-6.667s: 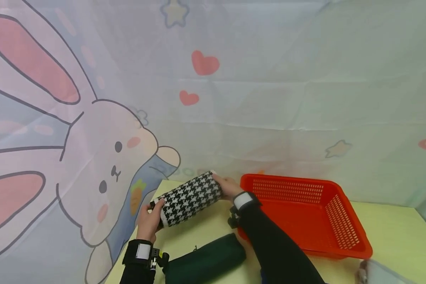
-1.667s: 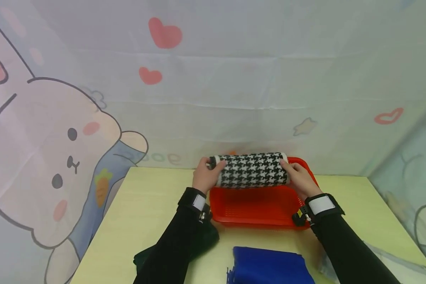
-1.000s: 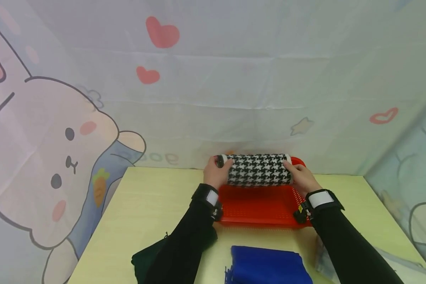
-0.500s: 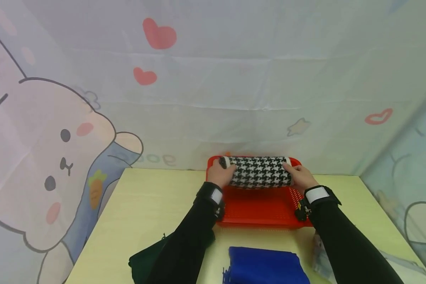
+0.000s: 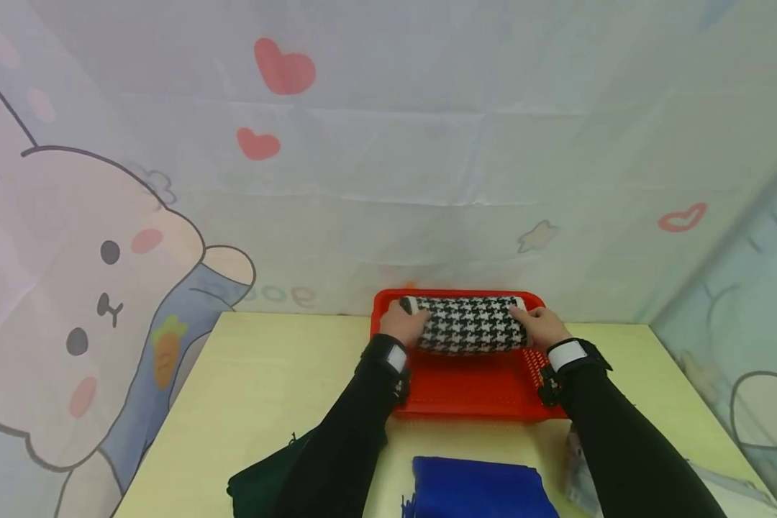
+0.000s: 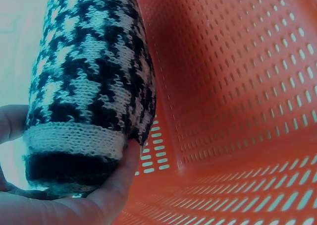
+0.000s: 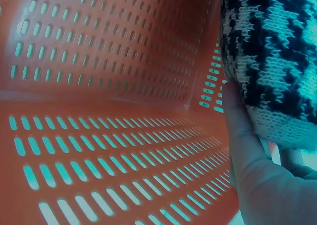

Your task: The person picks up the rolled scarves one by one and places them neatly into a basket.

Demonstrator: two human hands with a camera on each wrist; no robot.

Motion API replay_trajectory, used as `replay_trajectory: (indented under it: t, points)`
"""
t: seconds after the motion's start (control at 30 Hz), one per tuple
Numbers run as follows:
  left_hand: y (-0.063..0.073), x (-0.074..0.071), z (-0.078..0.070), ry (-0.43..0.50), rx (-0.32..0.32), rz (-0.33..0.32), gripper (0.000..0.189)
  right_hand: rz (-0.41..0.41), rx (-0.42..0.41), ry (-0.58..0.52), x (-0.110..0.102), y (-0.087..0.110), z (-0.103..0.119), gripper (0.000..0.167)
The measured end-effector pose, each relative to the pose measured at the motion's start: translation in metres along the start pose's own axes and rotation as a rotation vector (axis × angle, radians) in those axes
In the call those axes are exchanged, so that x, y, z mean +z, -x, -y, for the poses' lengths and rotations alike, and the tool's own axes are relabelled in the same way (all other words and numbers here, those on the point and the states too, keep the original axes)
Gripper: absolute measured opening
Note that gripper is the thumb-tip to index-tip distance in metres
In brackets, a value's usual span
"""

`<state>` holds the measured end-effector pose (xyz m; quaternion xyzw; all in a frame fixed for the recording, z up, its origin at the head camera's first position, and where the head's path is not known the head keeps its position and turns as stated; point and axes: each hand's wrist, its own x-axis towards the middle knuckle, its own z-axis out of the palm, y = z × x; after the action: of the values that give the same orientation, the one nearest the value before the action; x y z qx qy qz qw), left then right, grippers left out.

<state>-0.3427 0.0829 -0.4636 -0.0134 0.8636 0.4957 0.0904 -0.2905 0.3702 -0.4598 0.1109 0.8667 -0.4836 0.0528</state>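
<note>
A folded black-and-white houndstooth knit scarf (image 5: 469,325) lies crosswise in the back part of the red plastic basket (image 5: 475,392), along its rear wall. My left hand (image 5: 404,324) grips the scarf's left end, thumb on the near face. At the right end, my right hand (image 5: 541,329) holds it the same way. In the left wrist view, the left fingers (image 6: 116,183) curl under the white-edged end of the roll. The right wrist view has the right hand (image 7: 267,180) around the opposite white edge, beside the basket's slotted wall (image 7: 114,150).
A folded blue fringed cloth (image 5: 482,489) lies on the pale yellow table (image 5: 278,374) in front of the basket. Left of it is a dark green cloth (image 5: 268,478), partly under the left sleeve. A greyish-white item (image 5: 732,485) lies by the right sleeve. A printed curtain (image 5: 395,180) hangs behind.
Both hands have carried the scarf rightward from the basket's left side to above it, then lowered it inside the rim. The head view has turned right.
</note>
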Motion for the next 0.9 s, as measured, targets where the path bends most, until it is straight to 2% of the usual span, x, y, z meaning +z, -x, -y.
replay_trajectory:
  t: [0.27,0.37,0.6,0.9]
  points:
    - [0.002,0.003,0.000,-0.059,0.077,-0.033,0.056,-0.014,-0.043,0.174,0.005,-0.005,-0.001,0.065]
    - [0.002,0.003,-0.002,-0.065,0.073,-0.037,0.055,-0.026,-0.046,0.193,0.006,-0.006,-0.002,0.064]
    - [0.000,0.004,-0.008,-0.090,0.074,-0.033,0.066,-0.040,-0.062,0.226,0.005,-0.004,0.002,0.066]
    - [-0.001,0.011,-0.006,-0.082,0.061,-0.050,0.063,-0.047,-0.067,0.235,0.005,-0.005,0.002,0.061]
